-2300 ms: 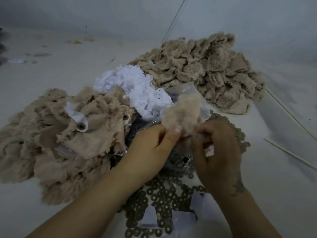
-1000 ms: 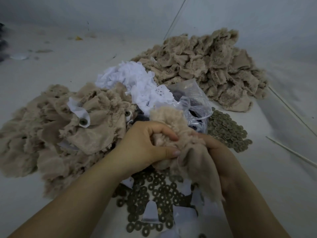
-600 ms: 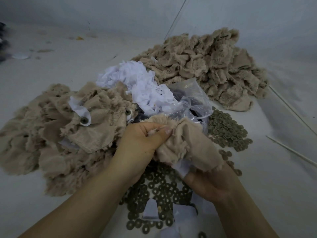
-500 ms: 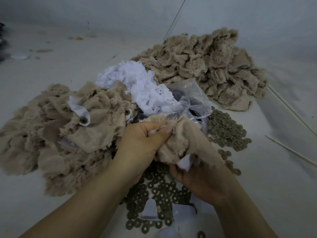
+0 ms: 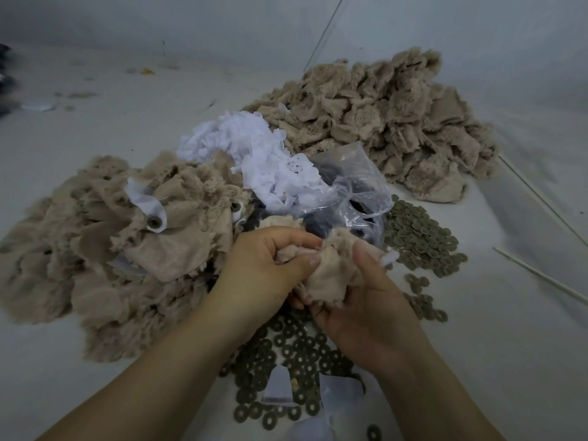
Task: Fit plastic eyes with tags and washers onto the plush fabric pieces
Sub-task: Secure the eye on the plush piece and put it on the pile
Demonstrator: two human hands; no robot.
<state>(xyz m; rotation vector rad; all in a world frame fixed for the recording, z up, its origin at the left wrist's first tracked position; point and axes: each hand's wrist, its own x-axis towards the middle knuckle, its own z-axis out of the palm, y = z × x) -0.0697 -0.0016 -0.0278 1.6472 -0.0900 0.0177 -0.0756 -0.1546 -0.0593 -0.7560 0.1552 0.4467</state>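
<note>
Left pile of plush pieces [image 5: 105,249] sits toward the table [image 5: 95,128] left edge, some already fitted with eyes and white tags. Left hand [image 5: 264,268] grip: fingers curled, thumb pinching the plush piece [image 5: 331,275] mid-table near the front edge; right hand [image 5: 366,300] grip cups it from below, thumb pressed on top. Washers [image 5: 420,243] lie scattered beneath and right of the hands, second plush pile [image 5: 397,122] toward the far right.

Dim, flat, bluish light with soft shadows; wide-angle bending and softness toward the edges.
</note>
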